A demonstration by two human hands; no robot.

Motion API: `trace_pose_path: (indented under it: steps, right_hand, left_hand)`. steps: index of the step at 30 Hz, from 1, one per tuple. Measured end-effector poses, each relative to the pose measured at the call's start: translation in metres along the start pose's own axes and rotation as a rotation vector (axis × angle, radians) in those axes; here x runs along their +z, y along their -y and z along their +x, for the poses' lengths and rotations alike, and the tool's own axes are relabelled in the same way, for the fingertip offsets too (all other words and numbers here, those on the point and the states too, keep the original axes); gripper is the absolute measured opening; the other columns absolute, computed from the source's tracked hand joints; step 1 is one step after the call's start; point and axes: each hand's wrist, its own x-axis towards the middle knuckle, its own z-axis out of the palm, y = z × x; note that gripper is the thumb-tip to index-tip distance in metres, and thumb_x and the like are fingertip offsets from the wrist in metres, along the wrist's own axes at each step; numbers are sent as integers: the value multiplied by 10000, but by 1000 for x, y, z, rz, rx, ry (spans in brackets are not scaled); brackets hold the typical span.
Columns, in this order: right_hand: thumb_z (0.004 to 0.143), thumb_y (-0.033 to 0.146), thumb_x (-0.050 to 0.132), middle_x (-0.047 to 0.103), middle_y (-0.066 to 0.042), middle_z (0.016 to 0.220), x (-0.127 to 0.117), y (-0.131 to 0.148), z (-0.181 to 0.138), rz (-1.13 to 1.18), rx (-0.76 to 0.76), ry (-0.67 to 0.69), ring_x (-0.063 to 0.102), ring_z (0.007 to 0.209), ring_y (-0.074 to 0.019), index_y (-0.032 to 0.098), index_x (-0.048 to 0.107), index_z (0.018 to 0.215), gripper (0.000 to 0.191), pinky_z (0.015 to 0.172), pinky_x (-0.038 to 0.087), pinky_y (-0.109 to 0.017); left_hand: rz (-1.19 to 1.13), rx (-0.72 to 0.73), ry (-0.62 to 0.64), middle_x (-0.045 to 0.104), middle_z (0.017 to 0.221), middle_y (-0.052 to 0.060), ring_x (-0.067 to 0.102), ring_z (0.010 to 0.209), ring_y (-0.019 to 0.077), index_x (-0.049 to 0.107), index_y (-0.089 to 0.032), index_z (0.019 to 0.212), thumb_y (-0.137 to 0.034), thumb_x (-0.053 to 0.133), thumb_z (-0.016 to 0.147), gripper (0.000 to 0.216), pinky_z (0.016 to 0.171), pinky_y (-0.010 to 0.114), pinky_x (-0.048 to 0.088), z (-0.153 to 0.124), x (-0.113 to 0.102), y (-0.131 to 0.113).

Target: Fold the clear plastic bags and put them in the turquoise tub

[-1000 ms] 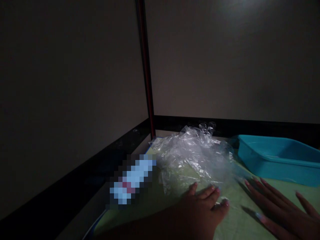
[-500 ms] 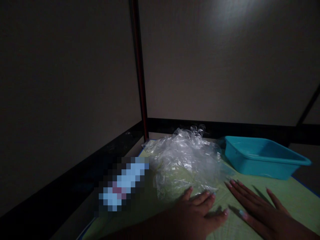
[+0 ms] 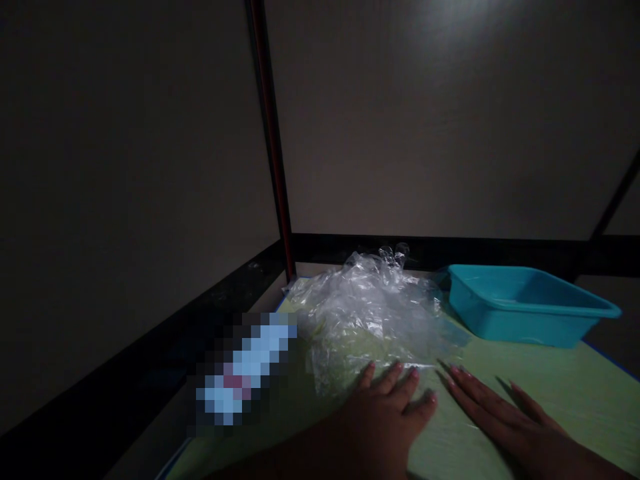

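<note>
My left hand (image 3: 385, 417) lies flat on the green mat (image 3: 540, 380), fingers stretched out, its tips on the near edge of a crumpled clear plastic sheet (image 3: 370, 313). Beside it on the right, my right hand (image 3: 493, 417) also rests flat on the mat with fingers spread, pointing toward the plastic's right corner. Neither hand holds anything. The plastic is heaped in the middle of the mat, just beyond both hands.
A teal plastic tub (image 3: 525, 303) stands at the back right of the mat. A blurred-out bright object (image 3: 245, 370) lies at the left. Dim walls meet at a dark corner post (image 3: 270, 140) behind the plastic.
Both hands have slid slightly left and forward toward the plastic's near edge. The view has swung right, so the tub shows in full.
</note>
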Motion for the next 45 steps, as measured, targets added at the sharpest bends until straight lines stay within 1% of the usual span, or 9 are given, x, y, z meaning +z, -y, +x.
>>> trace_pose_path:
  steps: [6, 13, 18, 21, 30, 35, 39, 42, 45]
  right_hand:
    - [567, 652, 683, 90, -66, 1503, 1, -10, 2, -78, 53, 94, 132, 1330, -419, 303, 58, 1436, 1126, 1012, 29, -687]
    - [536, 640, 733, 24, -59, 1514, -14, 3, 1, -2, 61, 145, 55, 1352, -389, 316, 40, 1435, 1180, 1031, -52, -632]
    - [525, 644, 741, -9, -68, 1513, -25, 12, 3, 9, 92, 189, 20, 1354, -370, 315, 25, 1430, 1200, 1049, -52, -604]
    - [519, 631, 752, -4, -70, 1515, -28, 16, 4, 36, 86, 199, 4, 1348, -377, 320, 33, 1430, 1201, 1040, -61, -613]
    - [558, 583, 739, -89, -81, 1499, -36, 22, 5, 8, 149, 298, -75, 1352, -354, 292, -18, 1433, 1193, 1005, -129, -619]
    - [525, 595, 749, -112, -91, 1489, -46, 33, 7, 8, 210, 390, -112, 1347, -348, 291, -7, 1431, 1219, 999, -143, -614]
    - [456, 549, 811, -115, -83, 1495, -50, 37, 5, 91, 132, 397, -108, 1331, -402, 350, 89, 1429, 1227, 971, -147, -647]
    - [464, 551, 812, -132, -65, 1495, -53, 37, 4, 109, 111, 418, -117, 1328, -405, 386, 150, 1417, 1172, 966, -147, -651]
    - [536, 581, 768, -131, -48, 1497, -55, 35, 4, 109, 117, 388, -137, 1336, -374, 401, 154, 1413, 1085, 974, -138, -649]
  left_hand:
    - [-48, -125, -58, 64, 1525, 79, -46, 1370, 364, 174, -285, 1457, -730, 396, 802, 823, 1082, 588, 52, -12, -11, -9]
    - [55, -369, -86, -77, 1509, 93, -133, 1341, 400, 62, -313, 1463, -717, 414, 796, 856, 1008, 696, -31, -5, -2, -5]
    - [19, -60, -20, -74, 1507, 103, -37, 1370, 366, 43, -305, 1465, -698, 460, 790, 885, 1053, 636, 33, 7, -1, -9]
    - [-11, -23, 66, -45, 1506, 117, -29, 1366, 378, 97, -313, 1461, -670, 439, 822, 808, 1029, 666, 42, 6, -1, -11]
    - [40, -432, -89, 15, 1516, 86, -89, 1334, 436, 125, -410, 1434, -730, 410, 774, 787, 899, 788, 2, -1, 20, -8]
    - [91, -413, -172, 92, 1520, 84, -27, 1376, 355, 220, -335, 1441, -703, 358, 820, 735, 1015, 679, 4, 0, 17, -7]
    - [126, -365, -222, 199, 1511, 87, 59, 1396, 301, 361, -285, 1391, -634, 376, 860, 636, 1058, 620, 18, 7, 9, -4]
    - [208, -447, -329, 354, 1452, 101, 145, 1383, 312, 559, -235, 1188, -481, 493, 853, 421, 1066, 589, 93, 14, 4, 5]
    - [285, -520, -426, 488, 1341, 72, 262, 1334, 300, 610, -230, 966, -298, 547, 816, 177, 1058, 529, 167, 18, 0, 16]
